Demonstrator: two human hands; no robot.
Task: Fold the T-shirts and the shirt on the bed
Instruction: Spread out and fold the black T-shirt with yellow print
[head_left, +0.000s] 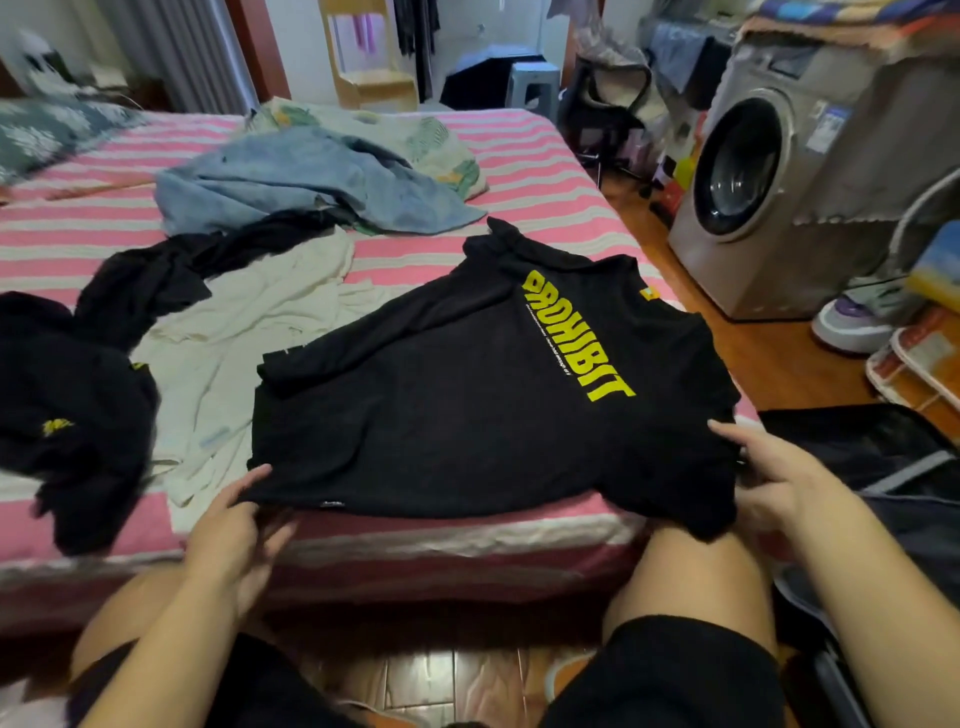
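A person sat at the near edge of a bed (519, 150) covered with a pink-and-white striped sheet, knees showing at the bottom of the view. A black T-shirt (467, 395) with yellow lettering lay spread flat on the sheet at the bed's near right corner, its lower edge hanging slightly over the mattress side.

The left hand (236, 525) held the shirt's near left corner, thumb on top of the cloth and fingers curled beneath it. The right hand (769, 478) gripped the near right edge of the same shirt, the forefinger stretched across the fabric while the other fingers tucked under the bunched cloth.

To the left of the black shirt lay a cream T-shirt (249, 332), rumpled, with its edge just beside it. Another black garment (78, 415) sat crumpled at the far left, and a third dark one (156, 280) lay partly over the cream shirt. Farther back, a light blue shirt (291, 182) was heaped beside a patterned pillow (415, 140).

A washing machine (779, 182) stood on the wooden floor at right.
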